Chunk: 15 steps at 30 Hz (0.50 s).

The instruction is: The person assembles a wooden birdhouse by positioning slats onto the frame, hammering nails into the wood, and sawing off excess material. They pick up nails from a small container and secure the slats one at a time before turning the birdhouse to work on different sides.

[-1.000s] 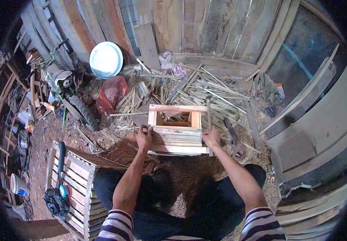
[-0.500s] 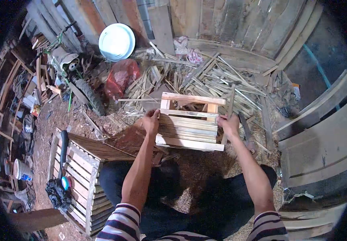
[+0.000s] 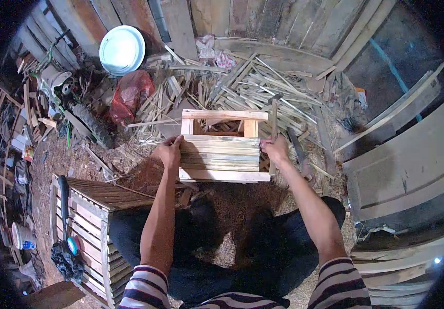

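A small wooden crate (image 3: pixel 224 174) sits in front of me, several slats laid side by side across it and an opening below its upper bar (image 3: pixel 224 115). My left hand (image 3: pixel 170 152) is closed at the left end of the uppermost slat (image 3: pixel 219 138), thumb and fingers right on its tip. At the slat's other end, my right hand (image 3: pixel 275 148) presses its fingertips to the edge. A hammer (image 3: pixel 274 116) stands upright in that same hand, its head above the knuckles and the handle running down past the crate's right side.
To my left stands a larger slatted crate (image 3: pixel 85 213) with a dark-handled tool (image 3: pixel 64 201) on it. Beyond the work lies a heap of wood strips (image 3: pixel 253 85), beside a red plastic bag (image 3: pixel 131 98) and a white basin (image 3: pixel 122 50). Boards (image 3: pixel 402 165) lean at right.
Both hands have brought the uppermost slat down toward me against the others, closing the gap between them. The hammer has stayed with my right hand. The whole view has shifted.
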{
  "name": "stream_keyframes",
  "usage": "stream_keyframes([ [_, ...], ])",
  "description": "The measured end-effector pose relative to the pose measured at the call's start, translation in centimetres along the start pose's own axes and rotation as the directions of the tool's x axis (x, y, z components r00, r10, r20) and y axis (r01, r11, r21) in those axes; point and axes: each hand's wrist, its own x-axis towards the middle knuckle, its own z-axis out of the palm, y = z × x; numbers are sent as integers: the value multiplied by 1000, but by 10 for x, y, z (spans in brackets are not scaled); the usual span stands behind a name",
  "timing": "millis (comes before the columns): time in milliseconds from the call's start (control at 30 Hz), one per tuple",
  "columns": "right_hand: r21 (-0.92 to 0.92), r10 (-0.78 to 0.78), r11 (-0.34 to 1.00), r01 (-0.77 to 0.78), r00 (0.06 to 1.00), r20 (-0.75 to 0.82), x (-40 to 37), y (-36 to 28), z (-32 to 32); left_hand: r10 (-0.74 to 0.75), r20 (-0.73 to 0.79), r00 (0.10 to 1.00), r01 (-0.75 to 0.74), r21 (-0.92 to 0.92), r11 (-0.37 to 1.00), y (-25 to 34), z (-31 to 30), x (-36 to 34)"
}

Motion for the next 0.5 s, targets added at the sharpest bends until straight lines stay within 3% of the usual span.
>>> stream_keyframes([
  [67,38,17,999,-17,1000,14,-6,-8,-1,-14,5,1000,14,46,999,-7,-1,5],
  [133,188,80,978,-90,995,65,-14,-19,-4,13,80,997,-2,-132,991,-30,0,18],
  [167,188,78,978,-89,995,65,-17,-23,-5,14,79,997,-3,-133,991,-35,0,19],
  [233,196,110,973,-120,992,61,-20,-25,-4,-117,208,971,192,-393,899,-35,-4,16],
  [333,211,79,973,-98,992,100,-19,-26,-5,-77,173,982,140,-388,911,-53,2,24],
  [367,309,77,943,-127,982,170,-21,-26,-6,-52,207,977,120,-328,937,-61,-1,28],
  [500,286,94,949,-136,984,154,-21,-23,-6,19,193,981,53,-359,932,-62,0,25],
])
